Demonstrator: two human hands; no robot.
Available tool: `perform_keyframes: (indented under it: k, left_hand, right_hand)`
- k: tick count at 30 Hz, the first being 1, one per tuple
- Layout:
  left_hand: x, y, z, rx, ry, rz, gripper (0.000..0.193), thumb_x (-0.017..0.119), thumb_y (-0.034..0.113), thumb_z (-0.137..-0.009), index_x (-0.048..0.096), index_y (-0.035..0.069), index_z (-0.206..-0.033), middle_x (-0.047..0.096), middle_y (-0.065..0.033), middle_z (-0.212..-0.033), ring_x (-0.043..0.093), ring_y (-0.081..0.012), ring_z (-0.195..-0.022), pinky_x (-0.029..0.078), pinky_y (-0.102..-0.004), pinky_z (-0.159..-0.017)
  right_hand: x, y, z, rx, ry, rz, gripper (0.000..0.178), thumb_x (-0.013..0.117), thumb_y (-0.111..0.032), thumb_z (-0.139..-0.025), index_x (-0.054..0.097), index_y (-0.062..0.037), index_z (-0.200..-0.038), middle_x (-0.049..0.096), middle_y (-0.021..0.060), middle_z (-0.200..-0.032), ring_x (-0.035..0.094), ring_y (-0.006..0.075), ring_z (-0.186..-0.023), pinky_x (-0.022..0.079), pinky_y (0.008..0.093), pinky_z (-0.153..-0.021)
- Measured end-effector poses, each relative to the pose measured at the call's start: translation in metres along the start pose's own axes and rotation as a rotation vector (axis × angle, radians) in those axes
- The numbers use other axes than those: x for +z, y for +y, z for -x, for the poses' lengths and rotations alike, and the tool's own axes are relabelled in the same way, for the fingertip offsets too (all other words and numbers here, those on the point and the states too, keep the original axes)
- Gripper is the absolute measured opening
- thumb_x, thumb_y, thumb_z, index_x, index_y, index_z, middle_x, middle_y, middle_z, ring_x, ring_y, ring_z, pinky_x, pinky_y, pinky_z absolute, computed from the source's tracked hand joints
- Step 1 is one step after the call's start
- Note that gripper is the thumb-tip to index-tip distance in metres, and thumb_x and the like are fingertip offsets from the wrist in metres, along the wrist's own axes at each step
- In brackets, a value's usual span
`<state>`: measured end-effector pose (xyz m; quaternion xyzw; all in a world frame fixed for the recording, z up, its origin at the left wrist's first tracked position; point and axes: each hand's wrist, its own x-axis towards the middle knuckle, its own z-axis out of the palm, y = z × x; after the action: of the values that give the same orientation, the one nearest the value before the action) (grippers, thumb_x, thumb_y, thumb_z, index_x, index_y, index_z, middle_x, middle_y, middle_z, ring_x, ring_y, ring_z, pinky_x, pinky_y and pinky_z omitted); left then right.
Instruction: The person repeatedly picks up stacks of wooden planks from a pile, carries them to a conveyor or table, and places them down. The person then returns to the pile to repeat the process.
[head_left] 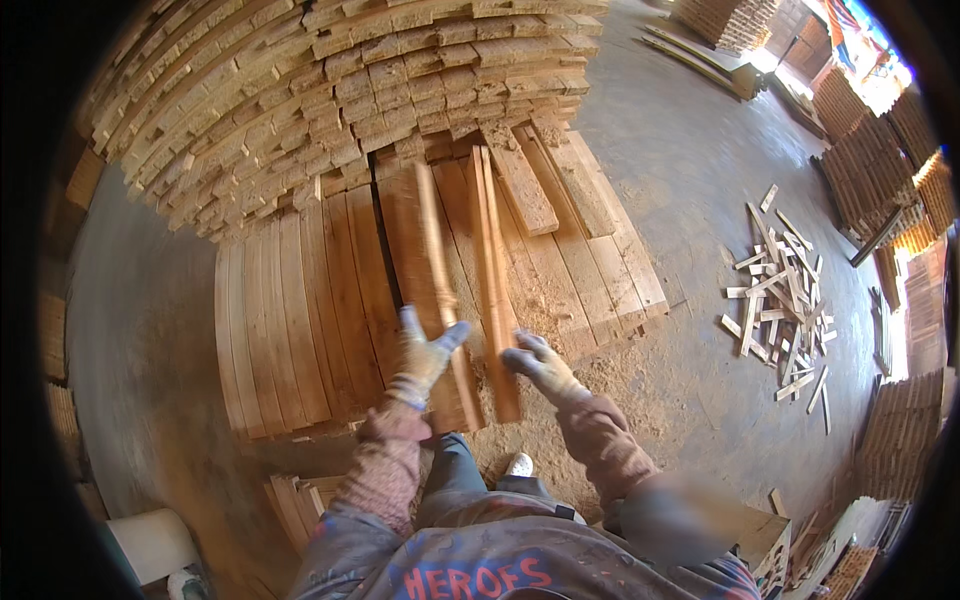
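Both my hands wear pale gloves with bluish-grey fingertips. My left hand [425, 355] grips a wooden board [435, 260], its thumb over the top edge and its fingers along the far side; motion smears this board. My right hand [542, 364] holds a second wooden board [492, 270] by its near end, the thumb across it. The two boards stand tilted on edge, side by side with a narrow gap between them, and their long ends point away from me. Beneath them lies a layer of flat planks [300, 310], laid edge to edge.
A tall stack of rough boards [400, 80] rises at the far side. Two loose boards [522, 185] rest on the planks' far right. Scattered sticks [785, 290] lie on the floor at right, near more timber stacks [870, 180]. Sawdust [600, 400] covers the floor near my feet.
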<state>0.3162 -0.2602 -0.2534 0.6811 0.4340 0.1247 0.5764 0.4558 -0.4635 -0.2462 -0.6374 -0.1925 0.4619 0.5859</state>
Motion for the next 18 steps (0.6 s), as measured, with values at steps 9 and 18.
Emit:
perform_keyframes:
  k: [9,18]
  left_hand:
    - [0.060,0.093,-0.061,-0.178,-0.021,-0.856,0.129,0.078,0.069,-0.074,-0.008,0.033,-0.164,0.010,-0.0325,-0.166,0.021,-0.0552,-0.150,0.032,-0.0554,-0.120]
    - [0.072,0.094,-0.072,-0.143,-0.048,-0.954,0.118,0.070,0.067,-0.081,-0.003,0.030,-0.165,0.011,-0.0381,-0.163,0.045,-0.0546,-0.137,0.046,-0.0514,-0.110]
  right_hand:
    - [-0.048,-0.060,-0.110,-0.012,-0.031,0.682,0.034,0.077,-0.035,-0.089,0.077,-0.0064,-0.108,0.078,0.0126,-0.090,0.074,0.0226,-0.087,0.059,0.0365,-0.083]
    - [-0.073,-0.154,-0.298,0.225,0.445,1.177,0.113,0.077,-0.051,-0.079,0.008,-0.0287,-0.166,0.046,0.0262,-0.148,0.053,0.0422,-0.133,0.048,0.0526,-0.106]
